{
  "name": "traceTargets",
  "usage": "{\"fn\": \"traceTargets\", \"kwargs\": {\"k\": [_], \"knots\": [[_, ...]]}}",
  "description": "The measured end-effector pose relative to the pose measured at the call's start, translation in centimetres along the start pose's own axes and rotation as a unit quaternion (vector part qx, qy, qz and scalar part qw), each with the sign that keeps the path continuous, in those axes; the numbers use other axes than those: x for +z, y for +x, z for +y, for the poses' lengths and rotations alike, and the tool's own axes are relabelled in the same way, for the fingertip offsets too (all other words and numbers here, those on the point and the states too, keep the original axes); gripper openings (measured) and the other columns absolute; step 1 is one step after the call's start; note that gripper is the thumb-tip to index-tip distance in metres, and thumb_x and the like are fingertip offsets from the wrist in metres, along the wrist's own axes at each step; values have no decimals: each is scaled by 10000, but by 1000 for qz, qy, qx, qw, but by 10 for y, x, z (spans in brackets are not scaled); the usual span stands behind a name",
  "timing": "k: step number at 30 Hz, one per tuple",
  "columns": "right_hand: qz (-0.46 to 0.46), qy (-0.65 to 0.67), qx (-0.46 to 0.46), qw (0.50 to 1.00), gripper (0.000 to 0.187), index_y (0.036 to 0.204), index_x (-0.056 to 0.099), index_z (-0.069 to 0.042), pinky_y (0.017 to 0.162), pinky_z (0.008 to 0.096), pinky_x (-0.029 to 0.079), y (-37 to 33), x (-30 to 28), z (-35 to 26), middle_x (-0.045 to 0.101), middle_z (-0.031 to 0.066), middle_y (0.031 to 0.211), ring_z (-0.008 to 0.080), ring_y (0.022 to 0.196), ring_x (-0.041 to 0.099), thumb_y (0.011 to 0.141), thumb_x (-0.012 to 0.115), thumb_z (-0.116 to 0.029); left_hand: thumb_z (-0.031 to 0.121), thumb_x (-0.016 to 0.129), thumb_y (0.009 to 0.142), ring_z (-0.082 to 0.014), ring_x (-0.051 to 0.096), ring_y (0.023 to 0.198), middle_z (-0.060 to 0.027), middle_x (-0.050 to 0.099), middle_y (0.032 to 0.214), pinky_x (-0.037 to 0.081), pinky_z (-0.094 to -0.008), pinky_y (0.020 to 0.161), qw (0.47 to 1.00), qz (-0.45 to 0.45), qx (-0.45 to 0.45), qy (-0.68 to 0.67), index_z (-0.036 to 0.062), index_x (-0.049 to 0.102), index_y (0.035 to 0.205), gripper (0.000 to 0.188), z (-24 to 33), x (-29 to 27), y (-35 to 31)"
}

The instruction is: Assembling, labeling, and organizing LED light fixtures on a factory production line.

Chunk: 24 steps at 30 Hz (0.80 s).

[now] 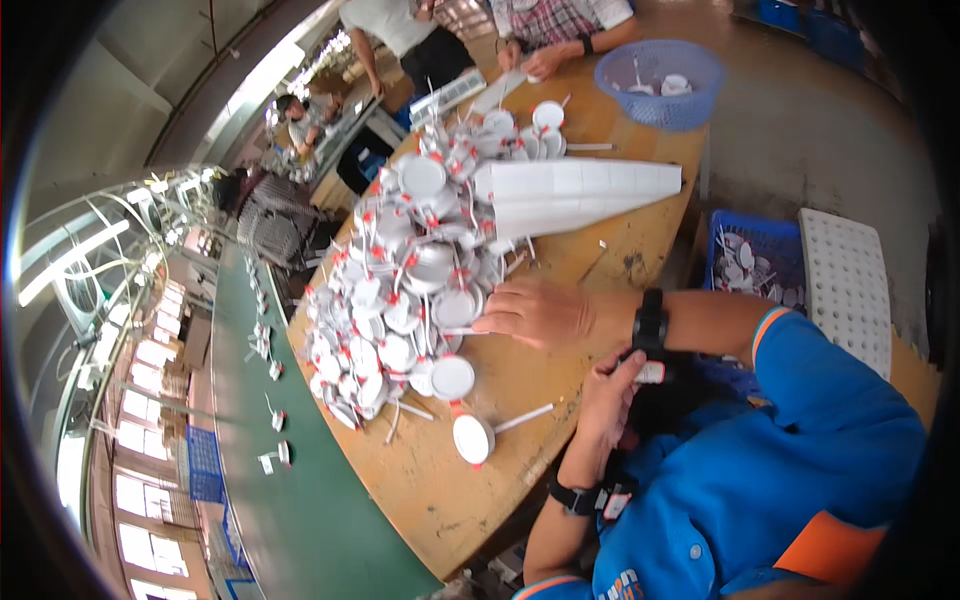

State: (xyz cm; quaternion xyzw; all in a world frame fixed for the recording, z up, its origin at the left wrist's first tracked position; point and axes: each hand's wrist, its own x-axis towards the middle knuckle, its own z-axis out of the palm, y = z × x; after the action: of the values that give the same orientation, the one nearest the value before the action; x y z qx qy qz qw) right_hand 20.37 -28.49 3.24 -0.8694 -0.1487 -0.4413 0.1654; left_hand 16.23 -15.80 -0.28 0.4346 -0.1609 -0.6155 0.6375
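Observation:
My right hand [540, 312] lies palm down on the wooden table [430, 500] with its fingers stretched toward a heap of white round parts [405, 310]. These carry small red pieces and thin white leads, and one lead touches the fingertips. My left hand [608, 392] has its fingers curled at the black wristband [650, 325] on my right wrist, thumb against its small white-labelled piece [650, 373]. Another black wristband [580, 495] circles my left wrist. Apart from the heap, a single round part [472, 440] lies nearer the table's edge with its lead pointing right.
A white segmented strip [590, 195] runs beside the heap. Farther off stands a blue-purple basket [660, 110]. At right are a blue crate [760, 235] of parts and a white dotted board [845, 280]. A green conveyor [310, 520] passes at left. Co-workers [560, 25] work beyond.

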Motion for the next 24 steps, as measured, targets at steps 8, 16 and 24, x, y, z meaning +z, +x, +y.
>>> {"fn": "traceTargets", "kwargs": {"k": [8, 16, 24], "knots": [[12, 171, 176, 969, 240, 1005, 561, -87, 743, 283, 440, -2, -28, -17, 554, 37, 930, 150, 871, 534, 766, 570, -73, 462, 373, 893, -246, 565, 916, -131, 595, 1017, 435, -319, 815, 991, -42, 115, -48, 0, 505, 1109, 527, 59, -23, -31], [-323, 529, 308, 722, 572, 1229, 371, -29, 831, 276, 431, -15, -10, -92, 504, 84, 1079, 152, 977, 499, 764, 669, -181, 321, 414, 878, -250, 555, 944, -94, 610, 889, 412, -378, 854, 821, 25, 455, -343, 23, 549, 931, 332, 150, -91, -73], [-255, 640, 381, 616, 755, 1266, 282, 46, 865, 304, 420, -25, 38, -128, 424, 212, 1189, 229, 1015, 491, 699, 724, -185, 278, 329, 883, -254, 578, 881, -97, 593, 812, 452, -321, 757, 715, 337, 612, -25, 30, 495, 935, 302, 146, -81, -67]]}}
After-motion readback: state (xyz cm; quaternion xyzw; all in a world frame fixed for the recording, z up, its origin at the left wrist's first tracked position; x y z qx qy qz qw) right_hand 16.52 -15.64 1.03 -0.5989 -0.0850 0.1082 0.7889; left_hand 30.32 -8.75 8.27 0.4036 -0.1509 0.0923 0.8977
